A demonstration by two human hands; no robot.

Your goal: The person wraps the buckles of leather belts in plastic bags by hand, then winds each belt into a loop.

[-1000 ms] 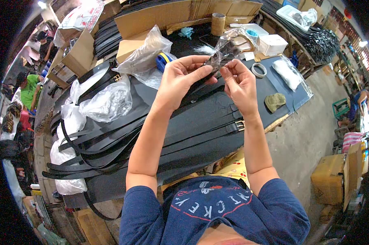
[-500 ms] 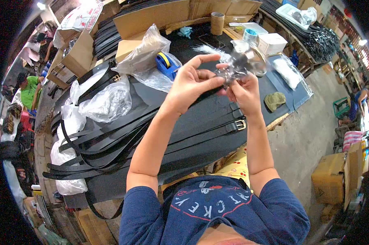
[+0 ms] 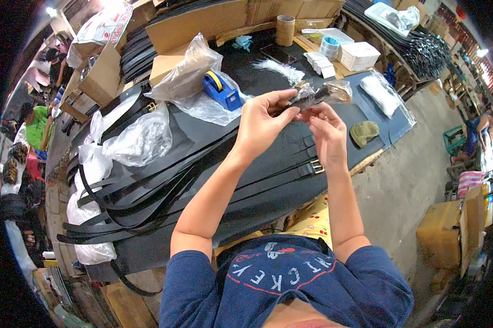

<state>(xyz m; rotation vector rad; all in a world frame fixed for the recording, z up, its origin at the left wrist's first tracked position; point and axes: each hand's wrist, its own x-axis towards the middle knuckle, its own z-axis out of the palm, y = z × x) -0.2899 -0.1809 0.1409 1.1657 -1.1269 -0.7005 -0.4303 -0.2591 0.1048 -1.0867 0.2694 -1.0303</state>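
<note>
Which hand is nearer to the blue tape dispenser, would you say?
Left: the left hand is just to the right of the blue tape dispenser, with the right hand farther right.

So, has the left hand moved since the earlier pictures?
Yes. The left hand has shifted rightward, away from the blue tape dispenser, which it partly hid at first.

Black belt end [image 3: 311, 98] | buckle [image 3: 339, 89] in crinkled clear film [image 3: 347, 95] | raised above worktable [image 3: 134, 254]

Left hand [image 3: 264, 121] holds plastic [image 3: 339, 92] (right hand [image 3: 328, 134] touching it).
</note>
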